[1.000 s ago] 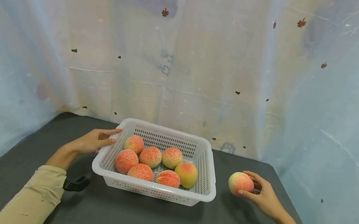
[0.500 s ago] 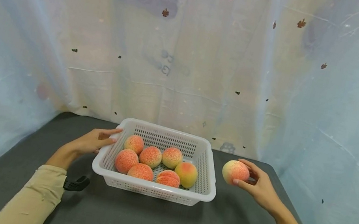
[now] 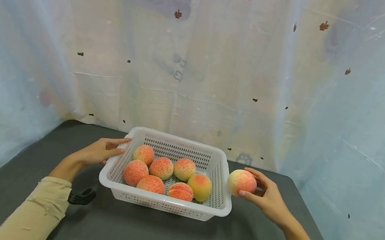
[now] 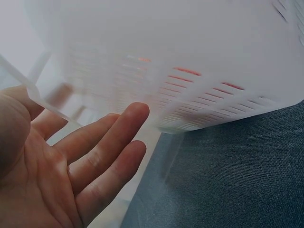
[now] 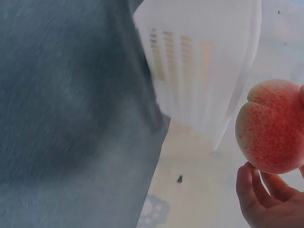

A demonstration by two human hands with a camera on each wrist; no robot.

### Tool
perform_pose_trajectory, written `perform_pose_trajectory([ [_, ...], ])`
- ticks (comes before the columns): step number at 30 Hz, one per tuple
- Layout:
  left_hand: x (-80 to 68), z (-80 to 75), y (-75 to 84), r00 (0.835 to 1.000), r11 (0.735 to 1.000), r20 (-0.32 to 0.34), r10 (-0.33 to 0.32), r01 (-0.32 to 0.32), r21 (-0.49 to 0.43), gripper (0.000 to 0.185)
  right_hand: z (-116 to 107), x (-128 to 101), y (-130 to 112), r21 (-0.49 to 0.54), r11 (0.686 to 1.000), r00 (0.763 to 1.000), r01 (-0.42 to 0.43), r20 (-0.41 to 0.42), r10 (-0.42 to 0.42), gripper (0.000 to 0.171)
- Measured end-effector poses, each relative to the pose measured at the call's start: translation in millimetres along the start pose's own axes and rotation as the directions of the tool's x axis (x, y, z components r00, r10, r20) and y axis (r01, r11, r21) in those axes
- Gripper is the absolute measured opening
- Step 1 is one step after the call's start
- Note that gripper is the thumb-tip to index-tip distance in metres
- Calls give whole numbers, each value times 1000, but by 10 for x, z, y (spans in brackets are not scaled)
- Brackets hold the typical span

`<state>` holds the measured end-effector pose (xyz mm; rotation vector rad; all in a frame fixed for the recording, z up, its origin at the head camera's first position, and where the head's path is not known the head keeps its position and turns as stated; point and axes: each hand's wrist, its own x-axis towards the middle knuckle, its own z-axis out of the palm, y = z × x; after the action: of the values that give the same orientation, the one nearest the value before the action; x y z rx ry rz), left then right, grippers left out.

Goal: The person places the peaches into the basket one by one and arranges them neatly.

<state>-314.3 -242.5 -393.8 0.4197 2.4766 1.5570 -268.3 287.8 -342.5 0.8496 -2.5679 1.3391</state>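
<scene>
A white perforated plastic basket (image 3: 162, 205) sits on the dark table and holds several peaches (image 3: 161, 168), most speckled orange-red, one smoother and yellower. At its left end my left hand (image 3: 96, 151) grips the rim, thumb and a finger lying over it. In the left wrist view the other fingers (image 4: 130, 126) bend below the rim, outside the slotted wall. My right hand (image 3: 267, 196) holds a pale yellow and red peach (image 3: 242, 183) between thumb and fingers. This peach is raised to rim height and overlaps the basket's right edge in the head view.
The dark cloth-covered table (image 3: 156, 238) extends in front of the basket and to both sides. Behind it and at the sides hangs a pale plastic curtain (image 3: 200, 74) with small leaf marks.
My right hand has carried the peach left and slightly up, from apart on the right to the basket's right rim. The left hand and basket have stayed in place.
</scene>
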Motion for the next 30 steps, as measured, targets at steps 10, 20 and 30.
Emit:
perform_pose_trajectory([
  [10,-8,12,1,1000,1000,-11,-11,11,4,65,175,111,-131,26,1000,1000,7,12,-8,66],
  [20,-1,5,37,999,999,-15,-32,32,33,65,436,285,-301,59,998,998,0,57,-3,67],
  [30,-4,0,34,1000,999,-8,-20,20,47,65,630,405,-372,68,998,997,-7,80,2,67],
])
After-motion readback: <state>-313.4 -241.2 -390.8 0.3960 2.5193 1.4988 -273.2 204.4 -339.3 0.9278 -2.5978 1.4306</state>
